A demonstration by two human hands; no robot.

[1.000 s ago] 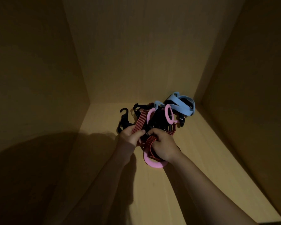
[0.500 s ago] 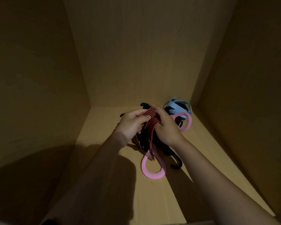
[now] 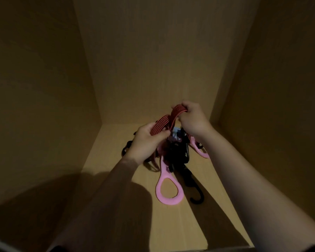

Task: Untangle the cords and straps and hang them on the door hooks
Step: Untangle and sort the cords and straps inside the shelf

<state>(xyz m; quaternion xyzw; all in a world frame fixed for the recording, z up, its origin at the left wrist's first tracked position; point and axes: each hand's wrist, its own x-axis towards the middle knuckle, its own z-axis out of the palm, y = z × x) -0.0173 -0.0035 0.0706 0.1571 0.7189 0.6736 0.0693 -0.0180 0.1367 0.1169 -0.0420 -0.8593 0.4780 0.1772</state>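
Note:
A tangled bundle hangs between my hands inside a dim wooden compartment. My left hand (image 3: 145, 140) grips several red striped cords (image 3: 163, 122), and my right hand (image 3: 192, 118) grips the same cords a little higher, at their bend. Below them dangle black straps (image 3: 178, 153), a large pink loop handle (image 3: 168, 188), a second pink loop (image 3: 200, 151) under my right wrist, and a black hook (image 3: 196, 199) near the shelf. A bit of light blue strap (image 3: 176, 134) shows between my hands. No door hooks are in view.
The wooden shelf floor (image 3: 216, 215) lies under the bundle, with a back wall (image 3: 153, 60) and side walls (image 3: 35, 88) close around it. My arms cast dark shadows on the lower left.
Both hands have lifted the bundle off the shelf floor and toward me. The red cords now arch between my hands, and the pink loop and black hook hang lower.

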